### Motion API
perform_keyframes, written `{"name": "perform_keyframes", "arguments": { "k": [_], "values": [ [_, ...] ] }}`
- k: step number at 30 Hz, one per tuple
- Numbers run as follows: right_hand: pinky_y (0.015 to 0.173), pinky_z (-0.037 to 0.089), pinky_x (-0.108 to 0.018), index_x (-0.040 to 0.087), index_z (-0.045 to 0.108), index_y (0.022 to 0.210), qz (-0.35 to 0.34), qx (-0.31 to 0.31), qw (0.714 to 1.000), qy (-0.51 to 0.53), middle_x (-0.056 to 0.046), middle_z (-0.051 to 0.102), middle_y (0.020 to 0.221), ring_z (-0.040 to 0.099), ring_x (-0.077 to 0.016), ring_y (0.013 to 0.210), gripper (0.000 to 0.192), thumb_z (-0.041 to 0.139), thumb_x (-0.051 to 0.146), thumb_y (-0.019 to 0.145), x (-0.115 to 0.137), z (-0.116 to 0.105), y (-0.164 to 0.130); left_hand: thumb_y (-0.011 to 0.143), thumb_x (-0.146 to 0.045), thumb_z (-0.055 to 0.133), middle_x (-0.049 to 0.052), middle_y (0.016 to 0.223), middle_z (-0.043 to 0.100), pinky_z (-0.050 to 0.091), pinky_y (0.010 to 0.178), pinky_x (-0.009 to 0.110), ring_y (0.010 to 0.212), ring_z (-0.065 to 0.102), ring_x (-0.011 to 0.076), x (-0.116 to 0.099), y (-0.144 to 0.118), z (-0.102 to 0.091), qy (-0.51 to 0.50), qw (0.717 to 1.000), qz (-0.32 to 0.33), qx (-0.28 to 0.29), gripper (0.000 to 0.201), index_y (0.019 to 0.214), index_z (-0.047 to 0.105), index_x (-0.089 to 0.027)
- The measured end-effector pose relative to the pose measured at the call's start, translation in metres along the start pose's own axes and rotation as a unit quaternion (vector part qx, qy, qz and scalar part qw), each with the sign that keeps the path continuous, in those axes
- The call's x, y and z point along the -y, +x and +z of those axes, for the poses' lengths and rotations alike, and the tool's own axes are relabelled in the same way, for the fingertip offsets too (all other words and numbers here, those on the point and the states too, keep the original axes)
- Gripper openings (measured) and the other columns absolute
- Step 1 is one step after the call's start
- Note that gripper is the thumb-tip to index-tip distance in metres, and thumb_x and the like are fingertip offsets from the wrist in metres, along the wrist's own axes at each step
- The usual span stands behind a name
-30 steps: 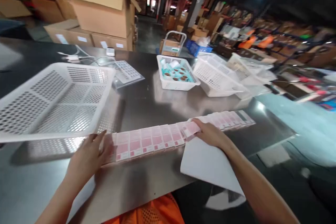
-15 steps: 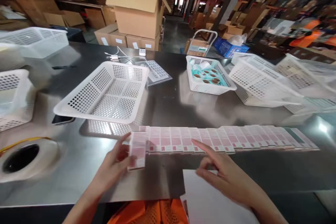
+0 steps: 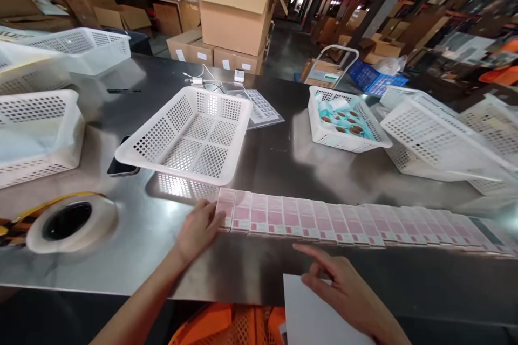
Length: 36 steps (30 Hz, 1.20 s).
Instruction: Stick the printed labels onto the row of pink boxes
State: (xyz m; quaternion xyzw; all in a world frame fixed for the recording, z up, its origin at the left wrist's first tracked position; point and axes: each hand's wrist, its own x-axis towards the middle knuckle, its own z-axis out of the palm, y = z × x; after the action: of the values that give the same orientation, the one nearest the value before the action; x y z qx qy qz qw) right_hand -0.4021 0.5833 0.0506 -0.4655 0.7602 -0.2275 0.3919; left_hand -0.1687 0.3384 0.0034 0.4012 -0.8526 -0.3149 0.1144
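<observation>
On metal table (image 3: 267,161), left hand (image 3: 197,232) touching end pink packet (image 3: 225,204), right hand (image 3: 346,288) over white paper (image 3: 305,312), both grips unclear

One left hand (image 3: 198,232) and one right hand (image 3: 342,285); more than a dozen pink-and-white packs (image 3: 307,218) in one row; one white sheet (image 3: 315,315), bottom centre; one tape roll (image 3: 102,222), one phone (image 3: 122,170) and one pen (image 3: 123,91), left; at least six white perforated baskets (image 3: 174,171); one blue crate (image 3: 366,75), upper right; one large open carton (image 3: 232,27), upper centre.
</observation>
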Motion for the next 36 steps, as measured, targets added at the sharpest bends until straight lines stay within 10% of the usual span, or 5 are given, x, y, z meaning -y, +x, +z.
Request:
{"name": "perform_keyframes", "arguments": {
  "k": [7, 15, 24, 32, 36],
  "values": [
    [0.059, 0.041, -0.024, 0.028, 0.070, 0.112, -0.066, -0.155, 0.980, 0.109, 0.005, 0.059, 0.064, 0.051, -0.0103, 0.057, 0.036, 0.060, 0.015, 0.081, 0.026, -0.008, 0.005, 0.077, -0.062, 0.062, 0.008, 0.105, 0.067, 0.054, 0.073, 0.037, 0.087, 0.064, 0.0268, -0.026, -0.032, 0.002, -0.182, 0.983, -0.020, -0.021, 0.060, 0.128, 0.063, -0.029],
    [0.051, 0.038, -0.021, 0.023, 0.055, 0.109, -0.096, -0.494, 0.796, 0.337, 0.004, 0.061, 0.074, 0.047, -0.0090, 0.054, 0.026, 0.062, 0.037, 0.088, 0.059, 0.010, 0.071, 0.053, -0.041, 0.089, 0.007, 0.088, 0.075, 0.057, 0.065, 0.030, 0.079, 0.070, 0.0256, -0.082, -0.019, 0.008, -0.541, 0.824, -0.137, 0.098, 0.069, 0.113, 0.066, -0.019],
    [0.120, 0.022, -0.050, 0.027, 0.028, 0.151, -0.199, -0.247, 0.896, 0.312, -0.009, 0.025, 0.161, 0.023, -0.0320, 0.148, 0.096, 0.079, 0.048, 0.073, 0.064, 0.051, 0.041, 0.067, -0.025, 0.077, -0.005, 0.082, 0.070, 0.053, 0.053, 0.020, 0.061, 0.065, 0.0119, -0.102, 0.000, -0.055, -0.530, 0.812, -0.085, -0.229, 0.050, 0.108, 0.049, -0.026],
    [0.094, 0.054, -0.044, 0.028, 0.062, 0.123, -0.147, -0.113, 0.794, 0.579, -0.007, 0.069, 0.122, 0.065, -0.0336, 0.113, 0.064, 0.077, 0.058, 0.069, 0.081, 0.069, 0.047, 0.089, -0.041, 0.060, 0.011, 0.124, 0.062, 0.055, 0.096, 0.043, 0.110, 0.064, 0.0273, -0.153, -0.020, -0.015, -0.409, 0.889, 0.188, 0.082, 0.046, 0.131, 0.052, -0.025],
    [0.079, 0.059, -0.048, 0.020, 0.071, 0.103, -0.077, -0.203, 0.778, 0.589, -0.010, 0.076, 0.089, 0.073, -0.0331, 0.084, 0.049, 0.071, 0.060, 0.074, 0.058, 0.067, 0.058, 0.088, -0.030, 0.062, 0.010, 0.137, 0.054, 0.039, 0.112, 0.051, 0.133, 0.046, 0.0303, -0.127, -0.021, -0.010, -0.213, 0.947, 0.227, -0.076, 0.040, 0.128, 0.058, -0.027]
  ]
}}
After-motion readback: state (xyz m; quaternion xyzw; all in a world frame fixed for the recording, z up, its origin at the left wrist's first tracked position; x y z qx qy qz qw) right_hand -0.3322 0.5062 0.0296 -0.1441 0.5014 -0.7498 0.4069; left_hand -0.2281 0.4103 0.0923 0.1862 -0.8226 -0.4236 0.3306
